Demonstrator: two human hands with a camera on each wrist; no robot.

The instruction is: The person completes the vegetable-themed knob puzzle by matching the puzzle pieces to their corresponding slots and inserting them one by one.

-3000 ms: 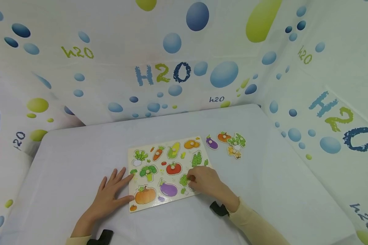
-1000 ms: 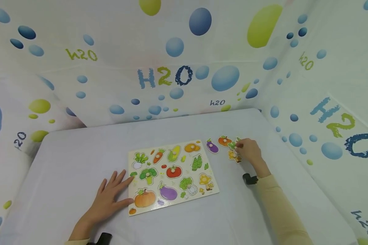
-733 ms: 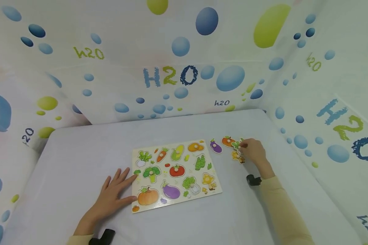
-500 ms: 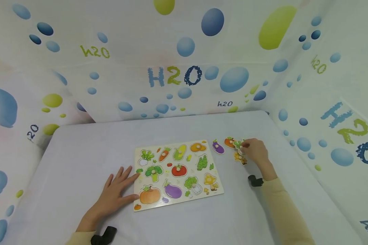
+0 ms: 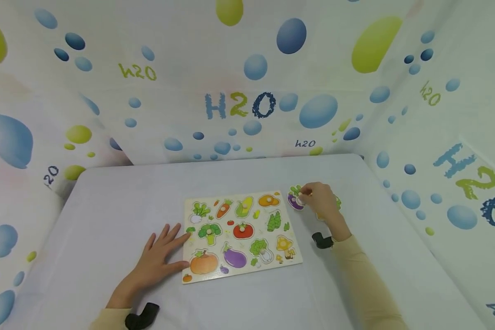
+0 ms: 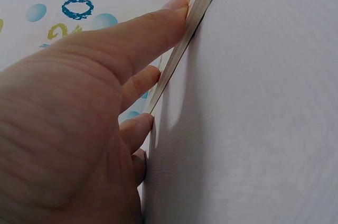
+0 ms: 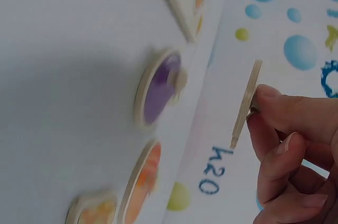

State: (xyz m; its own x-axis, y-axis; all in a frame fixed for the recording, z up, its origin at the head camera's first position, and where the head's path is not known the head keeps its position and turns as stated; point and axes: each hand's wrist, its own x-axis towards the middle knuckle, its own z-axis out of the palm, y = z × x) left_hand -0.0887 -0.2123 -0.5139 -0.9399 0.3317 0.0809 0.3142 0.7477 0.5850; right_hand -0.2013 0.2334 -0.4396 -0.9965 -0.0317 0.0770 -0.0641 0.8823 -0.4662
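One leafy-topped piece (image 7: 245,105) is pinched in the fingers of the right hand (image 5: 321,199) and raised, apparently to be kept clear of the eggplant piece (image 7: 156,94) on the surface (image 5: 239,302). The board's (image 5: 227,236) edge is touched by the left hand's (image 5: 158,252) extended fingers, likely for steadying.

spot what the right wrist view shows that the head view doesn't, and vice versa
Only the right wrist view: the loose orange piece and the held piece edge-on.

Only the head view: the left hand at the board's side and the held piece's leafy green face.

Both: the right hand pinching that piece, the eggplant piece and the board.
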